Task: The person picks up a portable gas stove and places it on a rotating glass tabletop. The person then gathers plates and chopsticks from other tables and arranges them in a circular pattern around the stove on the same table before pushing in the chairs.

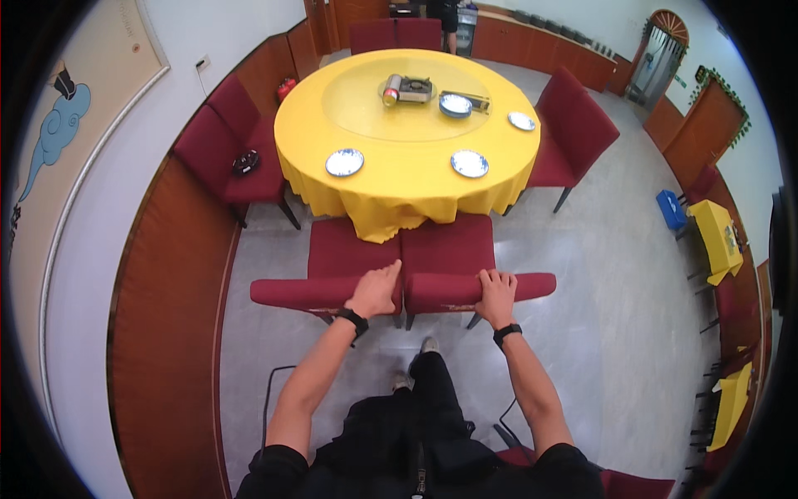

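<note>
Two dark red upholstered chairs stand side by side before me, seats partly beneath the yellow tablecloth [405,209]. My left hand [376,292] lies over the inner end of the left chair's back [299,292]. Its index finger points forward on the far side and the thumb is on the near side; the other fingers are hidden. On the right chair's back [442,290], my right hand [497,293] has its fingers hooked over the top edge. Each wrist wears a black band.
The round table carries a glass turntable [355,112] with a portable gas stove [414,89] and stacked plates [455,105]. Single plates [344,162] lie around its rim. More red chairs [573,128] surround it. A black dish [245,162] sits on a left chair. A person [450,19] stands beyond.
</note>
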`<state>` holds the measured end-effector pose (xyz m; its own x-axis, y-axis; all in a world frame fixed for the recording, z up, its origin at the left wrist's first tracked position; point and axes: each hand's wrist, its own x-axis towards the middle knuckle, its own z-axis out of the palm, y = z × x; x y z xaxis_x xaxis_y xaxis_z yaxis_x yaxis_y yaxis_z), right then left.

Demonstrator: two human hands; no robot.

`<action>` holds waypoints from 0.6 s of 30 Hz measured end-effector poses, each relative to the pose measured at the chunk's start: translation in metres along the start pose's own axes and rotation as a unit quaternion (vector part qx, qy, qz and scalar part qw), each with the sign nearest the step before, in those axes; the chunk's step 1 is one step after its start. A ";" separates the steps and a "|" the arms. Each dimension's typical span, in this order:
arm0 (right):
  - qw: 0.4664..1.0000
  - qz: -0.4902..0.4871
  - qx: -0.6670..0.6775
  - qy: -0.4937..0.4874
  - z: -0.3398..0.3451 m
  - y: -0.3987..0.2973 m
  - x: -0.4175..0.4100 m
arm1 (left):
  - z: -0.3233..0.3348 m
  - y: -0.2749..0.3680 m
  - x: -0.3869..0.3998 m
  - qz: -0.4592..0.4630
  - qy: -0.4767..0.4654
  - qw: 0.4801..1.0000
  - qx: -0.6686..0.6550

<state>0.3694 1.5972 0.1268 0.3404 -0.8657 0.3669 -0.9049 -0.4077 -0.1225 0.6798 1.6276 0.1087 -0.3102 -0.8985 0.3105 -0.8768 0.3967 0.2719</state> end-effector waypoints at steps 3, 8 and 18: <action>1.000 0.012 0.010 -0.011 -0.003 -0.023 -0.005 | -0.022 0.004 -0.009 -0.090 -0.141 0.985 0.035; 0.995 -0.041 0.080 -0.034 0.018 -0.061 0.008 | -0.025 0.010 -0.006 -0.100 -0.148 0.983 0.045; 0.994 -0.057 0.085 -0.025 0.023 -0.063 -0.002 | -0.022 0.019 -0.017 -0.088 -0.129 0.987 0.024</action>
<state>0.4316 1.6181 0.1127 0.4536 -0.8231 0.3416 -0.8052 -0.5428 -0.2388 0.6768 1.6547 0.1282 -0.2294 -0.9732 0.0176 -0.9398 0.2262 0.2562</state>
